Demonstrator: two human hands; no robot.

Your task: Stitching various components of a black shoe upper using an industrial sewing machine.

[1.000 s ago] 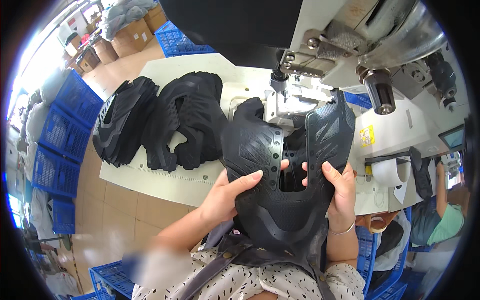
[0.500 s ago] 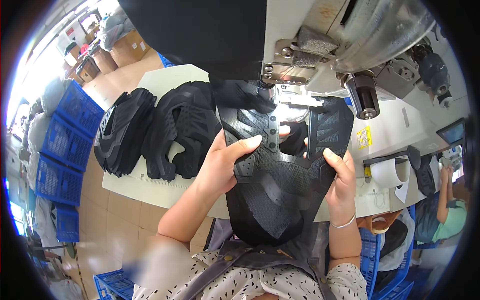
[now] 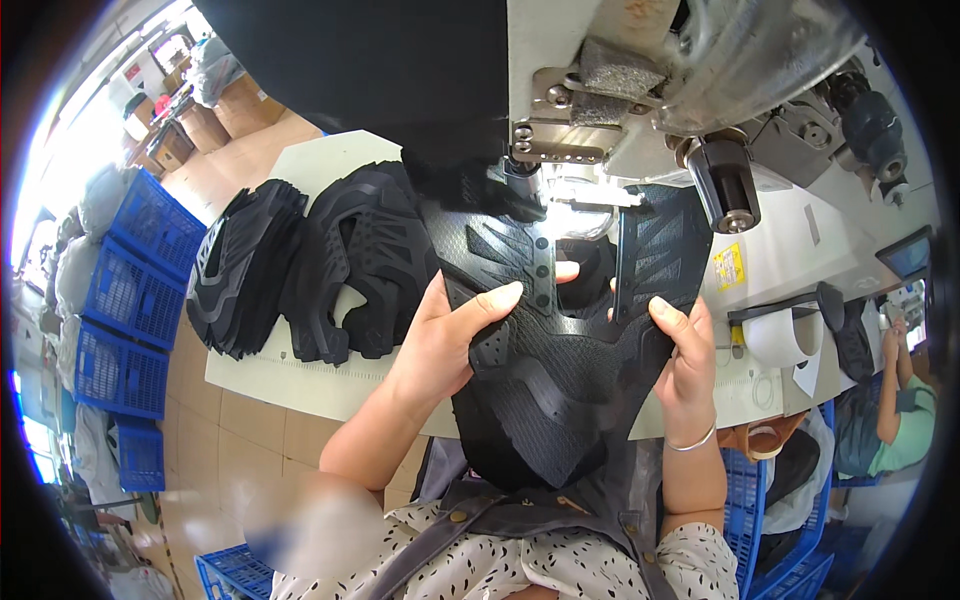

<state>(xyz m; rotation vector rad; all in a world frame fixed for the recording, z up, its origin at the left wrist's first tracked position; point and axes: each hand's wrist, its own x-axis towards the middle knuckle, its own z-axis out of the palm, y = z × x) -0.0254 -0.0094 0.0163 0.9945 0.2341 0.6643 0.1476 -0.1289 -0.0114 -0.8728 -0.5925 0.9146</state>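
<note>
Your left hand (image 3: 440, 335) and right hand (image 3: 685, 360) grip opposite sides of a black shoe upper (image 3: 565, 370), its far end at the machine (image 3: 575, 125), right of the piled uppers (image 3: 375, 250) on the counter (image 3: 300, 386).

No wording could be read clearly; a yellow label (image 3: 729, 266) with dark marks was stuck to the pale surface (image 3: 778, 262) toward the right of the worktable (image 3: 310, 152), its print too small to make out; a ruler scale (image 3: 366, 374) of fine ticks ran along the worktable's near edge, its figures illegible; beyond the worktable's right end, a screen (image 3: 905, 258) was too small to read
</note>
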